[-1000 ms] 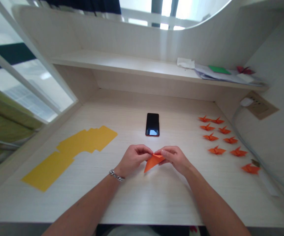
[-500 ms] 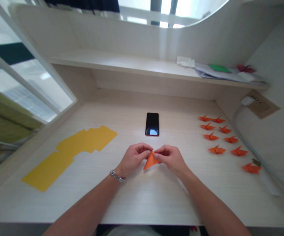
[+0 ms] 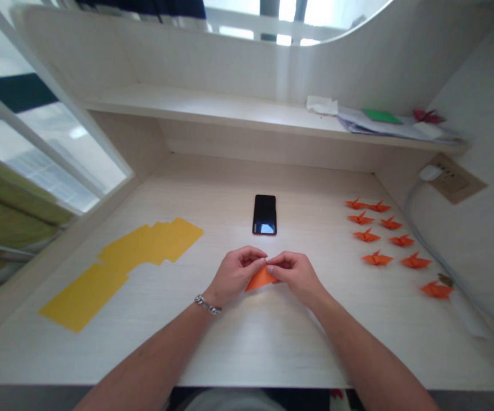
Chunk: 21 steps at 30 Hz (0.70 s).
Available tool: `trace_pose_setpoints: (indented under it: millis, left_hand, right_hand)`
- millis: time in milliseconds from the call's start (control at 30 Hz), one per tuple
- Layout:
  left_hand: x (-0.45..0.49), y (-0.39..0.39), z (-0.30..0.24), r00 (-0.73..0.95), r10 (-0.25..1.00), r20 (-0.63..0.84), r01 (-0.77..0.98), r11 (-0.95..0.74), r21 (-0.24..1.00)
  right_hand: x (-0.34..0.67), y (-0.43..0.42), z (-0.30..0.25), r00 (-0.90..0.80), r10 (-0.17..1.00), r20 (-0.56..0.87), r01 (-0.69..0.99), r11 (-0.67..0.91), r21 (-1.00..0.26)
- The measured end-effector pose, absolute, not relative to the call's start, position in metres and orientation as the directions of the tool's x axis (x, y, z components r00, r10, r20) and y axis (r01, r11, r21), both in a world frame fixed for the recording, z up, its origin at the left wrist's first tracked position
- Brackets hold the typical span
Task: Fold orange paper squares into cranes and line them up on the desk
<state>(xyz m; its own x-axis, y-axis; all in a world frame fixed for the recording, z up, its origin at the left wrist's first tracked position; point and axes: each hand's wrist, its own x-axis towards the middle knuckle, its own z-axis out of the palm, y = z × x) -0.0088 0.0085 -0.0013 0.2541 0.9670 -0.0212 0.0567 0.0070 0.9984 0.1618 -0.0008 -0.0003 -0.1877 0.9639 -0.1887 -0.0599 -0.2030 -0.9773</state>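
Note:
My left hand (image 3: 235,273) and my right hand (image 3: 294,274) meet at the middle of the desk, both pinching a small folded piece of orange paper (image 3: 259,279) between their fingertips. The paper lies low over the pale wooden desk (image 3: 247,342), and only a flat triangular part shows between the hands. A metal bracelet (image 3: 206,305) circles my left wrist. A black phone (image 3: 264,214) lies just beyond the hands.
Yellow paper sheets (image 3: 118,260) are fanned out on the left. Several finished orange origami figures (image 3: 386,240) sit in two rows on the right. A shelf (image 3: 212,108) above holds papers (image 3: 384,125); a wall socket (image 3: 448,180) with a cable is at right.
The orange paper has been turned and pressed flatter between the fingers; its downward point is now tucked in. Both hands stayed in nearly the same place.

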Motion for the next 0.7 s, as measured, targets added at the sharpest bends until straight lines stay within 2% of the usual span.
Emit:
trace_pose_setpoints:
  millis: [700]
  left_hand:
    - [-0.0053, 0.0076, -0.0028, 0.175, 0.985, 0.011, 0.117, -0.032, 0.993]
  right_hand:
    - [0.1529, -0.0031, -0.0059, -0.155, 0.955, -0.254, -0.218, -0.284, -0.934]
